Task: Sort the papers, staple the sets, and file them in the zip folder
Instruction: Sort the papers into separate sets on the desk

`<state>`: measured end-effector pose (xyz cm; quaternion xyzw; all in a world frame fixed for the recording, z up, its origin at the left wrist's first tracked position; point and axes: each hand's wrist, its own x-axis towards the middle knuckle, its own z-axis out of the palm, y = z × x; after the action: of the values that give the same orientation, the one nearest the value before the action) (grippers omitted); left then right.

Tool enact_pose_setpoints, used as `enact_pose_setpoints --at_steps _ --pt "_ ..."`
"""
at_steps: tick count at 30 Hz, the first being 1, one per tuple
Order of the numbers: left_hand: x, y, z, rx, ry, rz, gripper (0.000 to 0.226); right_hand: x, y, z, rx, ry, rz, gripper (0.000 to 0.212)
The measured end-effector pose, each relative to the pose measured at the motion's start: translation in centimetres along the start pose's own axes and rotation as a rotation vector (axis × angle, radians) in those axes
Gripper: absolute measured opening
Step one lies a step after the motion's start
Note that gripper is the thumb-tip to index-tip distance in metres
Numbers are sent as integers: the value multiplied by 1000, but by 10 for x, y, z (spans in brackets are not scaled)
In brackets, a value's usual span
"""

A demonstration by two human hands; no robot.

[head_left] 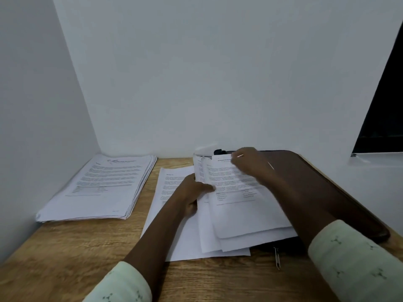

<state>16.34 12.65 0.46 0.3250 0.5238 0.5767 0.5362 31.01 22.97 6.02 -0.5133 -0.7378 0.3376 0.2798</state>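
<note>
Handling fanned loose white printed sheets on a light wooden table.
A squared stack of printed white papers lies far left. The left hand pinches the sheets' left edge, thumb on top. The sheets overlap a dark brown zip folder. The right hand rests on their far edge, blurred; grip indeterminate.

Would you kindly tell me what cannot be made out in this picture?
Head view:
- Print on the left stack: too small and blurred to read.
- The dark object: mostly hidden behind the held papers; unidentifiable.
- The right hand: motion-blurred, grip unclear.
- The zip folder: partly covered by those papers; open or closed unclear.
</note>
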Motion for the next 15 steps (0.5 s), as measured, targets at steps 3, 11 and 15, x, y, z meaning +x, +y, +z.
enact_pose_setpoints --at_steps 3,11,15 --pt "1 1 -2 3 67 69 53 7 27 -30 -289 109 89 63" --pt "-15 29 -14 -47 -72 281 41 -7 40 -50 658 -264 80 32" --pt "-18 38 1 138 2 448 34 -6 24 -47 735 -270 -97 54"
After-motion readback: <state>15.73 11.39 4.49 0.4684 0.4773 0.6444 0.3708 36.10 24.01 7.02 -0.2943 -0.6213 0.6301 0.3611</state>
